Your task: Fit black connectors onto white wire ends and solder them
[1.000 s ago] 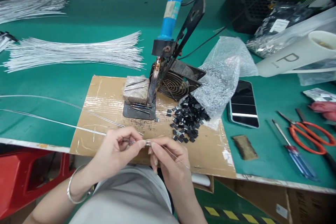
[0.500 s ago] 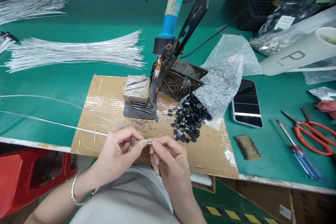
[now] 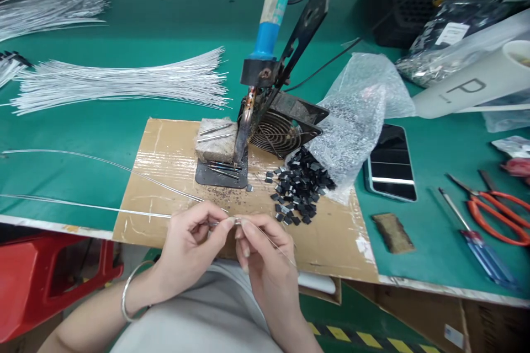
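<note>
Left hand point(image 3: 188, 242) and right hand point(image 3: 260, 251) each pinch a thin, springy white wire point(image 3: 124, 212) near its end, just below the cardboard mat point(image 3: 165, 160); best gripped close to the tip

Both hands meet at the near edge of the table, just over the person's lap. The left hand point(image 3: 188, 245) comes in from the lower left, forearm bare, wrist bent slightly upward, thumb and forefinger pinched together with the tips pointing right and the remaining fingers curled loosely beneath. The right hand point(image 3: 265, 262) rises from below, back of the hand toward the camera, its thumb and forefinger pressed tip to tip against those of the left, the other fingers folded down toward the palm. The fingertips point(image 3: 242, 224) of the two hands touch at the centre.
</note>
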Demonstrator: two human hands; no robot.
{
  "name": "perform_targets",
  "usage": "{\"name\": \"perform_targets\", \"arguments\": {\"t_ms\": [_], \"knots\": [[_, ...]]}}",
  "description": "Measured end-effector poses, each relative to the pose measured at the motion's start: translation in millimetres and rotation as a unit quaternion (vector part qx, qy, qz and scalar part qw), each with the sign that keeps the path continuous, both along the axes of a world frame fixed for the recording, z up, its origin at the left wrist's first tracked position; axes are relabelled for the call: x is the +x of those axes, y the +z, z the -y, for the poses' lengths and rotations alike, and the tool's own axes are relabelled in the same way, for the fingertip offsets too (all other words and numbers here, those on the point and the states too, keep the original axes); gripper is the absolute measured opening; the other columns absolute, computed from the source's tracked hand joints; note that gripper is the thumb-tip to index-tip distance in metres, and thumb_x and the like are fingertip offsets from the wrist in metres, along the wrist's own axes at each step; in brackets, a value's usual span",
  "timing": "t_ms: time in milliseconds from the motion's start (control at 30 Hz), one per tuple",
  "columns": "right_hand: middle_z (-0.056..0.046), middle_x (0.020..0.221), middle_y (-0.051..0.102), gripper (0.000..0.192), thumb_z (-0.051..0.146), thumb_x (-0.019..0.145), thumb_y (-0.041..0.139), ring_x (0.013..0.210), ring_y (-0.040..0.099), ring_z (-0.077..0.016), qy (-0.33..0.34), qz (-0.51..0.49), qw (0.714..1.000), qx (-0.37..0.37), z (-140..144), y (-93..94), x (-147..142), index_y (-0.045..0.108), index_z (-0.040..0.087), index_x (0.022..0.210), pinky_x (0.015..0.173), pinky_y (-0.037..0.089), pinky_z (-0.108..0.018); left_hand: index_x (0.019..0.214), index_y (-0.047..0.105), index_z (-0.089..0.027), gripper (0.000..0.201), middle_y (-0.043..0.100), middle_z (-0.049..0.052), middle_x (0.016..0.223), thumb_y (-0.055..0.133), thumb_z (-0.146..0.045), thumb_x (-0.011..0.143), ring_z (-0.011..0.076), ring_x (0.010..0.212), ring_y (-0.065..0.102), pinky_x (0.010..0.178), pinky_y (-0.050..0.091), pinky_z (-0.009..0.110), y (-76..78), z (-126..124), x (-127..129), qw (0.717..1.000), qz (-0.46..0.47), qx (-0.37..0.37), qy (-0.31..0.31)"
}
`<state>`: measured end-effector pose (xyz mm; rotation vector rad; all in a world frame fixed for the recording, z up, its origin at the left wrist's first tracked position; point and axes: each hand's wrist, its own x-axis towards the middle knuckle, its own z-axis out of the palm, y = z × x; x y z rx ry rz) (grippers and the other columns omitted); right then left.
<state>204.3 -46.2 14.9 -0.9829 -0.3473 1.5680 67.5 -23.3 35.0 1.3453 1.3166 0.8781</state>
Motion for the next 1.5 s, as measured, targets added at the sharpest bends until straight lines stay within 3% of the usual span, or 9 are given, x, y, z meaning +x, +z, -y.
{"name": "perform_targets", "arguments": {"t_ms": [300,467,967,1233,1500], "knots": [[-0.002,0.069,0.072,0.022,0.043,0.081,0.086,0.049,0.059,-0.0077,0.015,0.036,0.999,0.002,-3,-0.1,4,0.086,0.023,0.090,0.040,0.050,-0.014,0.075,0.069,-0.015,0.022,0.069,0.005,0.065,0.065,-0.031,0.090,0.0121,0.055,0.058,0.049,0.043,0.021,5.8,-6,1,1.000,0.007,-0.018,0.023],[0.000,0.072,0.072,0.013,0.038,0.085,0.084,0.047,0.061,-0.0072,0.030,0.078,0.996,0.031,1,-4.3,6,0.086,0.025,0.089,0.043,0.052,-0.016,0.076,0.067,-0.016,0.021,0.068,0.004,0.063,0.065,-0.030,0.090,0.0118,0.053,0.057,0.048,0.043,0.021,7.0,-6,-1,0.999,0.020,-0.033,0.018],[0.002,0.064,0.068,0.012,0.034,0.081,0.086,0.043,0.057,-0.0062,0.044,0.066,0.997,0.009,-3,-0.2,9,0.083,0.023,0.078,0.040,0.049,-0.015,0.074,0.066,-0.017,0.019,0.064,0.002,0.062,0.067,-0.029,0.090,0.0115,0.053,0.054,0.048,0.042,0.022,4.9,-6,-1,1.000,0.014,-0.021,0.007],[0.002,0.058,0.066,0.021,0.037,0.076,0.088,0.038,0.051,-0.0065,0.118,0.047,0.992,-0.025,-10,3.8,24,0.080,0.019,0.069,0.035,0.044,-0.017,0.073,0.066,-0.016,0.021,0.058,0.000,0.060,0.065,-0.028,0.090,0.0088,0.050,0.042,0.044,0.030,0.021,8.6,-6,-5,0.999,-0.023,-0.015,-0.034],[0.001,0.062,0.068,0.017,0.037,0.079,0.087,0.042,0.056,-0.0062,0.112,0.041,0.993,-0.017,-8,3.8,22,0.083,0.021,0.076,0.040,0.048,-0.015,0.074,0.067,-0.016,0.020,0.064,0.002,0.062,0.066,-0.028,0.090,0.0104,0.053,0.050,0.047,0.039,0.021,7.6,-6,-2,1.000,0.001,-0.022,-0.009]]}}
